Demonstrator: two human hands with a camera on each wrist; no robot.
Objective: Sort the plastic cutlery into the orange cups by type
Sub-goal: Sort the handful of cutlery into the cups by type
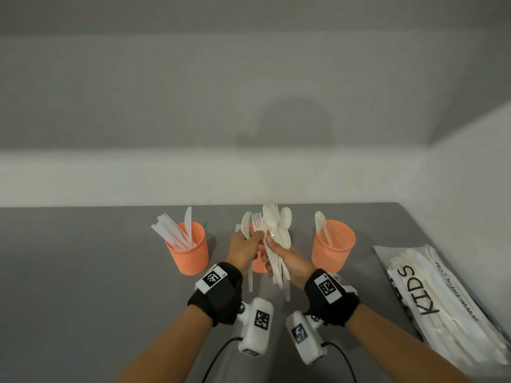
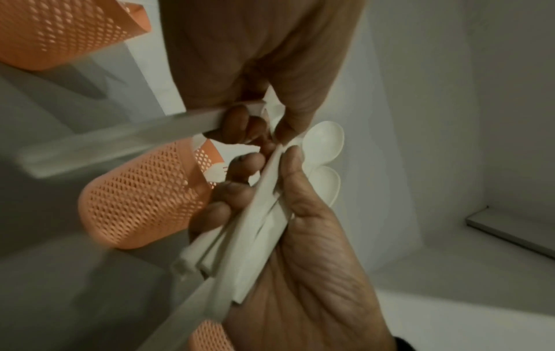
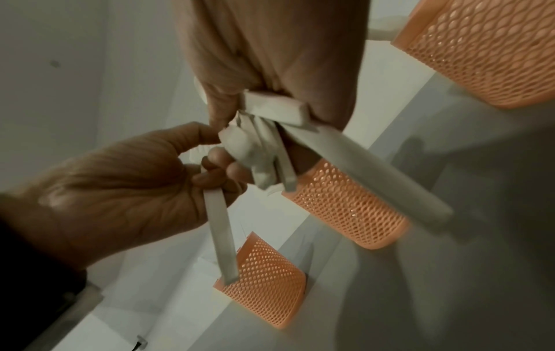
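I stand at a grey tabletop [image 1: 83, 272] pushed into a corner. A pale wall [image 1: 193, 92] rises ahead of me, lighter along its lower band, and a white side wall [image 1: 470, 175] meets it on my right. A soft round shadow [image 1: 296, 125], perhaps my head's, falls on the wall.

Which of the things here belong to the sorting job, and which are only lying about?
Belong to the job:
left cup with knives
middle cup, mostly hidden
right cup with one spoon
spoon bundle in right hand
fork in left hand

Lying about:
plastic bag printed KIDS
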